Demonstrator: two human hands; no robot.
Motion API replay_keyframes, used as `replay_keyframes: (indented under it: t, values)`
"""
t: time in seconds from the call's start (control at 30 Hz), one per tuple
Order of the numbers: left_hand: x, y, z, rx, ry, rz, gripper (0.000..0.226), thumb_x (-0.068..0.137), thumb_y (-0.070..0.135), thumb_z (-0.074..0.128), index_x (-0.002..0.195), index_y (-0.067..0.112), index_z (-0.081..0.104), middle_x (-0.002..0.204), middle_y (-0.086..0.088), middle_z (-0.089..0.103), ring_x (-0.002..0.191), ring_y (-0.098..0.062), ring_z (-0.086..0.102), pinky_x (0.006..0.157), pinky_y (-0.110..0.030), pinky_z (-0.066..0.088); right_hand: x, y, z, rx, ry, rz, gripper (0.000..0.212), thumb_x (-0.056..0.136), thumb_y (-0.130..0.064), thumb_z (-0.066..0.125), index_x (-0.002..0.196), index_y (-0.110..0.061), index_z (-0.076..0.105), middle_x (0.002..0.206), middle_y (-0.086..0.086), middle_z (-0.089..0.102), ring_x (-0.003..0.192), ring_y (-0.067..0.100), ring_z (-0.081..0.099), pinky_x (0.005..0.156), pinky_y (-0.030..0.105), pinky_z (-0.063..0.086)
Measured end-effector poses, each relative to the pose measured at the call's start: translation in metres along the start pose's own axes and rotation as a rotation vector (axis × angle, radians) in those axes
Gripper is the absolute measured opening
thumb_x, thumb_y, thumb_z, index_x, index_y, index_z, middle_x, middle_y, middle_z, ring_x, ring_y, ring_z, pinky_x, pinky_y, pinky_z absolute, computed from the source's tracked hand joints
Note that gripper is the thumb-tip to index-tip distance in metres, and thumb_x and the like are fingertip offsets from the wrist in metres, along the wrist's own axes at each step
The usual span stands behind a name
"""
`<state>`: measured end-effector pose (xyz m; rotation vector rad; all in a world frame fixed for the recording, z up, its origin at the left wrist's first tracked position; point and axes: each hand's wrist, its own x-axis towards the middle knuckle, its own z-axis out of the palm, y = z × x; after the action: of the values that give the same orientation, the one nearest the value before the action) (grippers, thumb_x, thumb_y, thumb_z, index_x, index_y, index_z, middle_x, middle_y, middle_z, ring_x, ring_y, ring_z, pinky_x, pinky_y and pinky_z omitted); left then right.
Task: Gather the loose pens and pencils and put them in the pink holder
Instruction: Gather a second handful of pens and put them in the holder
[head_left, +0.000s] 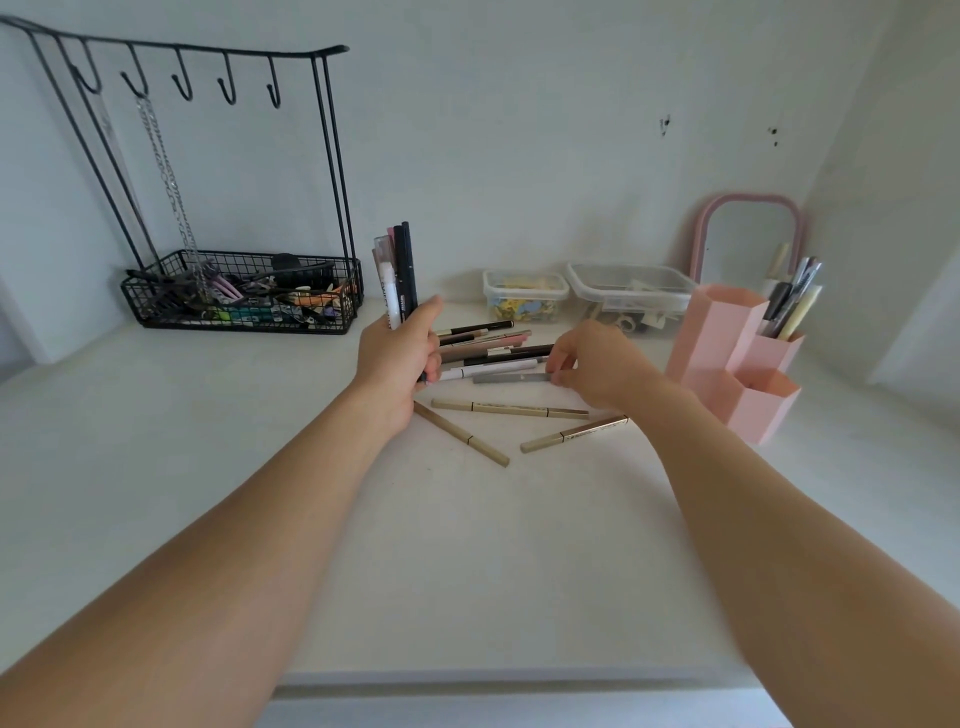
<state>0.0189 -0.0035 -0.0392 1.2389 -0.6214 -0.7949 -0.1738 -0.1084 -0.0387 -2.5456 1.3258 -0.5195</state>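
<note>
While my hands work over the white surface (218, 467), a black wire rack (244, 291) with five hooks stands at the far left, its basket full of clips. My left hand (397, 364) grips a bundle of upright pens (397, 275), four as far as I can count, though they overlap. Next lies the loose pile (488, 353), about six pens and pencils touching one another. My right hand (597, 364) pinches the end of a grey pen (511, 378) at the pile's near edge. Three tan pencils (511, 409) lie apart, closer to me. Behind stand two clear lidded boxes (524, 293), then a pink mirror (748, 234). At the far right is the pink holder (727, 353) with four hexagonal compartments; one rear cup already carries several pens.

The bundle could fan out and slip if I add more with a loosening grip. My right forearm hangs just above one tan pencil and could sweep it away. Dropping a full handful into one narrow cup might tip the holder.
</note>
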Motion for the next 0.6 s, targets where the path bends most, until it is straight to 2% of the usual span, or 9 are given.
replay_keyframes:
  t: [0.1,0.17,0.3,0.4,0.53,0.6]
  values:
    - [-0.001,0.000,0.001,0.007,-0.009,-0.001,0.039,0.092,0.037,0.072,0.070,0.023,0.042,0.046,0.008,0.036,0.042,-0.013,0.033,0.054,-0.026,0.035,0.000,-0.002,-0.004,0.058,0.010,-0.020,0.004,0.089,-0.014,0.070,0.091,-0.015,0.074,0.093,0.001,0.069,0.080,0.014,0.058,0.069,0.022,0.042]
    - [-0.005,0.002,0.001,0.009,-0.032,0.012,0.042,0.090,0.041,0.074,0.071,0.023,0.041,0.046,0.008,0.036,0.042,-0.013,0.033,0.053,-0.026,0.036,0.000,-0.008,-0.009,0.201,0.047,-0.010,0.006,0.091,-0.014,0.068,0.092,-0.011,0.073,0.084,0.002,0.066,0.072,0.012,0.055,0.061,0.022,0.042]
    - [-0.011,0.001,0.004,0.000,-0.128,0.089,0.038,0.083,0.040,0.082,0.077,0.022,0.049,0.048,0.010,0.036,0.045,-0.013,0.031,0.049,-0.025,0.033,-0.005,-0.025,-0.017,0.810,0.030,0.046,0.004,0.092,-0.008,0.067,0.089,-0.009,0.069,0.078,0.007,0.068,0.068,0.014,0.061,0.064,0.025,0.050]
    - [-0.015,-0.001,0.007,0.002,-0.215,0.097,0.038,0.073,0.036,0.088,0.077,0.020,0.054,0.051,0.009,0.040,0.047,-0.012,0.032,0.049,-0.026,0.029,-0.012,-0.037,-0.017,1.104,-0.020,-0.012,0.009,0.091,-0.006,0.067,0.097,0.000,0.067,0.083,0.013,0.068,0.073,0.019,0.064,0.070,0.027,0.055]
    - [-0.021,-0.002,0.010,0.048,-0.317,0.111,0.048,0.052,0.040,0.092,0.080,0.017,0.060,0.055,0.007,0.048,0.045,-0.010,0.033,0.045,-0.023,0.029,-0.022,-0.051,-0.015,1.220,-0.107,-0.092,0.005,0.091,0.000,0.064,0.091,-0.001,0.068,0.079,0.011,0.067,0.072,0.017,0.067,0.071,0.023,0.057]
    - [-0.021,-0.002,0.010,0.064,-0.355,0.123,0.048,0.051,0.039,0.092,0.080,0.018,0.061,0.055,0.008,0.048,0.045,-0.009,0.034,0.045,-0.022,0.029,-0.025,-0.055,-0.013,1.225,-0.145,-0.103,0.007,0.091,0.002,0.063,0.089,-0.003,0.069,0.082,0.012,0.068,0.074,0.017,0.069,0.073,0.024,0.058]
